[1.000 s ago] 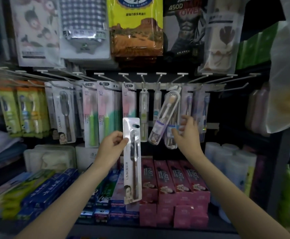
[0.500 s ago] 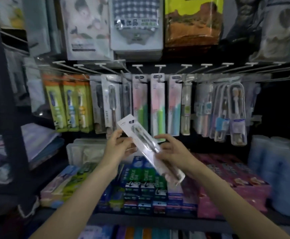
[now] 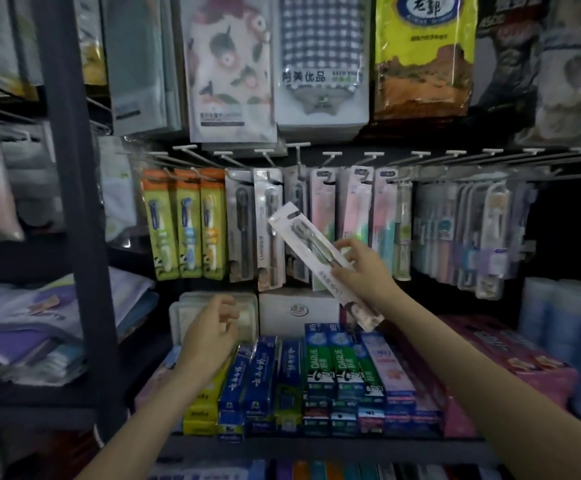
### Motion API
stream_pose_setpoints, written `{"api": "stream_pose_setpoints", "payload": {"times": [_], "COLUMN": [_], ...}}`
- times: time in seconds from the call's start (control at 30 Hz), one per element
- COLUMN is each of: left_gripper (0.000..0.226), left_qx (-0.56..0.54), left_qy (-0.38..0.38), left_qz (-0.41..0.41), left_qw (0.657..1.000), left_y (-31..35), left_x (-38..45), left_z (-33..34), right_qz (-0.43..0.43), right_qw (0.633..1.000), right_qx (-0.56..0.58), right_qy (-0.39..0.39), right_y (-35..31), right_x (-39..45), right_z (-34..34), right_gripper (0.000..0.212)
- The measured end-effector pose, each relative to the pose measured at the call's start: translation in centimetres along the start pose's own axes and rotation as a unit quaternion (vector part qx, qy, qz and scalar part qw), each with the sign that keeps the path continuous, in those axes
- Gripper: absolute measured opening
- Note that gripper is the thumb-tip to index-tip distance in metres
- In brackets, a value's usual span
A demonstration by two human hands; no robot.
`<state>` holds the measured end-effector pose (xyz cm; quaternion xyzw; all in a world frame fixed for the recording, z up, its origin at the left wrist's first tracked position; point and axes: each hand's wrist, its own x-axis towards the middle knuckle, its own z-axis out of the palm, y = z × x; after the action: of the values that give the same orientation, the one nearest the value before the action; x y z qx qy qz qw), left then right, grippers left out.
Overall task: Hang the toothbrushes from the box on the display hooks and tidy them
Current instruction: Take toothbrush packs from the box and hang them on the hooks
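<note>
Hovering loose and empty over the toothpaste boxes (image 3: 316, 375), left hand (image 3: 209, 332), fingers half curled round nothing. Hanging in rows further along, display hooks (image 3: 332, 154) with matching grey packs (image 3: 269, 230) below. Pinched mid-length in the right hand (image 3: 361, 271), tilted toothbrush pack (image 3: 320, 258), slot end up-left before those packs. Looks light, stiff card, slick blister; best held near the slot to thread it.

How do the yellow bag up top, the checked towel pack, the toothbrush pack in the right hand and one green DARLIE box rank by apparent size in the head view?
1. yellow bag, cropped at the top
2. checked towel pack, close behind and also cropped, so these two are unsure
3. toothbrush pack, gripped by the right hand
4. green DARLIE box
</note>
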<state>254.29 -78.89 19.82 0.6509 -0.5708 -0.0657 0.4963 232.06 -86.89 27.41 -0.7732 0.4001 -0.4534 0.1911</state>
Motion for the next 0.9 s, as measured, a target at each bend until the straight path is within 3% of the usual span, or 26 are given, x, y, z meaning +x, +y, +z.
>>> {"api": "stream_pose_setpoints", "payload": {"times": [0.17,0.3,0.4,0.57,0.9], "left_gripper": [0.022,0.023,0.023,0.024,0.019], "left_qx": [-0.005,0.0,0.006,0.007,-0.016], "left_qy": [-0.007,-0.007,-0.015,-0.019,-0.062], "left_qz": [-0.017,0.006,0.017,0.017,0.061], "left_qw": [1.0,1.0,1.0,1.0,0.996], "left_y": [-1.8,-2.2,-2.8,-3.4,0.8], "left_x": [-0.8,-1.2,-1.4,-1.9,-6.1], "left_z": [-1.5,-2.2,-2.1,-1.3,7.4], "right_qz": [0.02,0.082,0.107,0.15,0.178], "right_qw": [0.997,0.981,0.97,0.965,0.982], "right_qx": [0.071,0.151,0.183,0.209,0.065], "right_qy": [-0.005,0.091,0.12,0.056,0.005], "right_y": [-4.0,-5.2,-5.2,-4.2,10.9], "right_x": [3.4,5.4,5.9,4.7,-8.3], "right_z": [3.2,5.8,7.6,8.4,-5.2], "right_gripper": [0.029,0.027,0.031,0.045,0.023]}}
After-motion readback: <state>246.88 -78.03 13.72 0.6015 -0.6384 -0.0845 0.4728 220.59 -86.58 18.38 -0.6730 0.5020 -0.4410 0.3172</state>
